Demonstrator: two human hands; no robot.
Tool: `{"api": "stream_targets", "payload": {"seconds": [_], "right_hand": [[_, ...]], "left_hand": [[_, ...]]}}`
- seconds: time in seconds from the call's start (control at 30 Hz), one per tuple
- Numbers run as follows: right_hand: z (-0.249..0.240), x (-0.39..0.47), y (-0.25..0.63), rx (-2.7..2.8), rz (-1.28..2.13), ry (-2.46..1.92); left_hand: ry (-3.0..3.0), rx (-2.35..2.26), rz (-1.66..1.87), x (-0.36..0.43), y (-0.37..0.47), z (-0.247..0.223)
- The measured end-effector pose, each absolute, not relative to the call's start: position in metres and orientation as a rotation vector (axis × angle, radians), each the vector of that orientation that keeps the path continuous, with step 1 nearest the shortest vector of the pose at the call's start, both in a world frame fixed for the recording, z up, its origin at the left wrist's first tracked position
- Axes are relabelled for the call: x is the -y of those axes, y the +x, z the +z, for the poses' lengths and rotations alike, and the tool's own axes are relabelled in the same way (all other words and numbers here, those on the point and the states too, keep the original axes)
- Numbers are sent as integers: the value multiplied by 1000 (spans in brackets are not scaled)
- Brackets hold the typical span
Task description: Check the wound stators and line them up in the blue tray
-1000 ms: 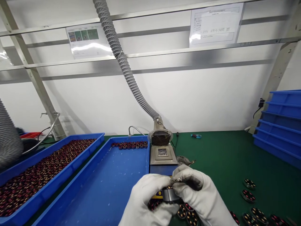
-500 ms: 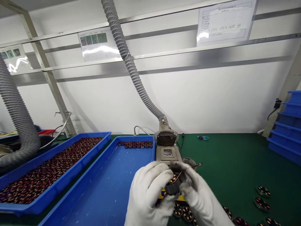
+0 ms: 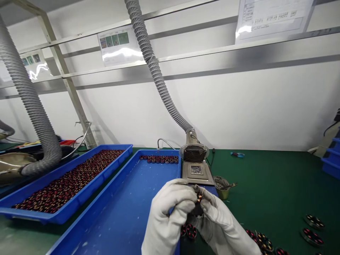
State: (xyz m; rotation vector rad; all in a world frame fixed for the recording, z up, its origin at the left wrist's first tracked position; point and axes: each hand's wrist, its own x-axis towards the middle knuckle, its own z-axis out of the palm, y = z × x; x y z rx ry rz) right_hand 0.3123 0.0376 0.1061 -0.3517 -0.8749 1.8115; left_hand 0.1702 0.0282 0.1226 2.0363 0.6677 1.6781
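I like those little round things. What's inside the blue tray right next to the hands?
The blue tray holds one row of small round coils along its far end; the rest shows bare blue floor. The gloved left hand covers its near right corner.

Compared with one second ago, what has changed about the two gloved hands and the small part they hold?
The white-gloved left hand and right hand keep hold of the small dark round coil part, now tipped up so its copper windings show. The view has swung left, so the silver square-topped solder pot sits further right. The blue plastic trays seem not to have moved.
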Motion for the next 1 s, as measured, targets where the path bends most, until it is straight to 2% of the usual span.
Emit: {"api": "stream_targets", "payload": {"seconds": [0.13,0.27,0.53,0.73,1.0], "right_hand": [[110,-24,309,753,1876,-314],[110,-24,310,704,1901,-304],[111,-26,308,732,2015,-258],[121,-14,310,601,1976,-292],[111,-21,305,699,1956,-363]], "left_hand": [[1613,-743,1797,-28,163,120],[1761,-820,1494,-26,165,126],[1458,-703,1884,-31,169,116],[1789,-892,1533,-19,168,132],[1585,-732,1667,-27,176,127]]}}
